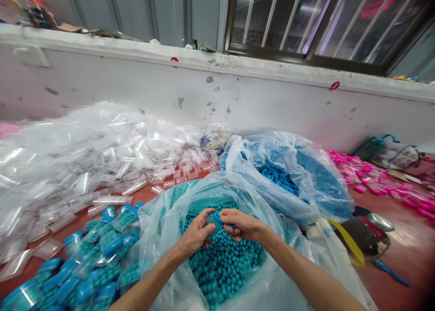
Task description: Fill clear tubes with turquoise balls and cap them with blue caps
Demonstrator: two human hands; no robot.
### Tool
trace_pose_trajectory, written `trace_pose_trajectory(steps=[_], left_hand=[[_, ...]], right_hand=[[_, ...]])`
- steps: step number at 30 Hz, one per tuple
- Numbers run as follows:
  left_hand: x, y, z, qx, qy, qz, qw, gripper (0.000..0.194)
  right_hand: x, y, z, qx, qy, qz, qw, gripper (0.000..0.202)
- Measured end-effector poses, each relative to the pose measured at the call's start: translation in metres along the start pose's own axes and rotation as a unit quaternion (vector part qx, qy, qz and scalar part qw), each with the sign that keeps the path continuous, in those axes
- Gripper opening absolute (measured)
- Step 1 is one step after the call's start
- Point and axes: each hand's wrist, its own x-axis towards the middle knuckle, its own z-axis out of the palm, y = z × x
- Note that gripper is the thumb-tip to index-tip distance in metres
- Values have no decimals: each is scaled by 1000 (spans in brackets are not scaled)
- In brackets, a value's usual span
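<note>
Both my hands hover over a clear plastic bag (159,238) full of small round teal beads (231,261). My right hand (243,225) is closed in a pinch around a blue plastic cap (217,219). Close by on the left, my left hand (198,231) has its fingers curved and its thumb held apart, near the cap's left side; I see nothing gripped in it. Left of the bag lie several clear containers (97,250) of teal beads with blue caps.
A large heap of clear plastic sleeves (84,157) spreads along the wall. Behind the bead bag stands another bag (316,175) with blue pieces (277,175). Pink pieces (370,172), a dark red-and-black device (370,231) and a blue tool-like stick (390,273) lie rightward.
</note>
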Motion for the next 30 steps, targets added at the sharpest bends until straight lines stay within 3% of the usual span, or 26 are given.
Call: trace_pose_trajectory(steps=[4,9,11,14,16,20,24,26,28,30], left_hand=[[-4,-6,1,-1,1,25,1000,55],[-6,-10,14,7,19,53,998,30],[-5,-12,19,20,62,42,997,26],[-1,-10,18,26,125,-8,992,28],[0,-7,11,16,123,-35,992,33],[-5,1,-1,5,84,-47,995,42],[-9,1,4,20,78,-53,995,45],[-10,-1,9,11,114,-47,992,50],[-9,-3,12,-12,141,-42,989,58],[-8,-4,11,-48,144,-26,988,62]], right_hand=[[-1,4,-7,46,-63,34,996,28],[3,16,-6,63,-87,52,993,35],[6,19,-1,46,-51,48,996,36],[7,16,8,37,76,25,996,35],[6,10,11,62,131,3,989,34],[3,-1,9,84,181,-59,978,33],[5,-7,16,-81,232,-92,965,20],[5,-9,26,-226,252,-142,930,12],[3,-10,36,-326,246,-177,895,15],[0,-8,45,-363,210,-185,889,34]])
